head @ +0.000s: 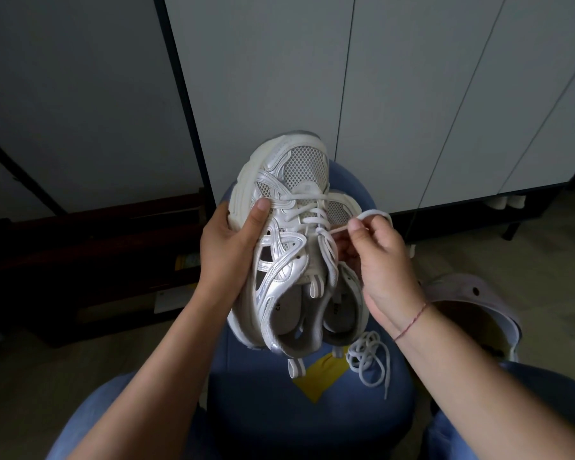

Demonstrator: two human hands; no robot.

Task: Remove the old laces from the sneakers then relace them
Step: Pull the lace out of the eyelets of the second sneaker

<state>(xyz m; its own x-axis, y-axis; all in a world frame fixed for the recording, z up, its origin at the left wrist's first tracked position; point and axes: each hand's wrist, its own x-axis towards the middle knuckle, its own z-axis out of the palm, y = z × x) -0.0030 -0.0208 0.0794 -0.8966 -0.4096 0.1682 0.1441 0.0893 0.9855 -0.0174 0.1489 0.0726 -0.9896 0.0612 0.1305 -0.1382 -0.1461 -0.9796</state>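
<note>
Blue fabric covered the round padded stool (312,416) between the person's knees. Above it was the first sneaker (289,200), white, with open mesh on the toe, glossy curved silver strips on the side and a thick ridged sole; its toe pointed away. The second sneaker (344,310) was just beside it, partly hidden. The left hand (228,240) gripped the first sneaker by the sole, with the thumb pressed on the strips. The right hand (379,257) pinched the flat white lace (337,230) near an eyelet, a loop rising above its fingers. A loose lace (367,356) lay coiled on the stool.
</note>
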